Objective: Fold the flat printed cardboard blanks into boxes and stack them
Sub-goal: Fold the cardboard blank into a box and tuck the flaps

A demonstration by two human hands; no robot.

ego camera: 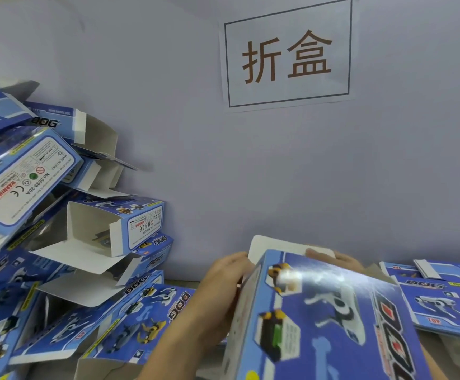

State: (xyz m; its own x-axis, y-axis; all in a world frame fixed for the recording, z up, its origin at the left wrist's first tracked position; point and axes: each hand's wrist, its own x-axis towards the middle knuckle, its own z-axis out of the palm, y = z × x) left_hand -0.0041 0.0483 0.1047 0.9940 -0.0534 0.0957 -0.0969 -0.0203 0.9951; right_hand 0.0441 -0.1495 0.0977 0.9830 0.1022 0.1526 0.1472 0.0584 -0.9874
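Observation:
A blue printed box (325, 316) with a robot dog picture and "DOG" lettering fills the lower right, tilted towards me. Its white end flap (278, 246) sticks up at the far end. My left hand (223, 286) grips the box's left side near that flap. My right hand (341, 259) shows only as fingers over the far top edge, touching the flap. A heap of folded blue boxes (67, 242) with open ends is piled at the left. Flat printed blanks (440, 294) lie stacked at the right.
A pale wall stands close behind, with a paper sign (288, 54) bearing two brown characters. The heap of boxes leans against this wall at the left and spreads to the table's front edge.

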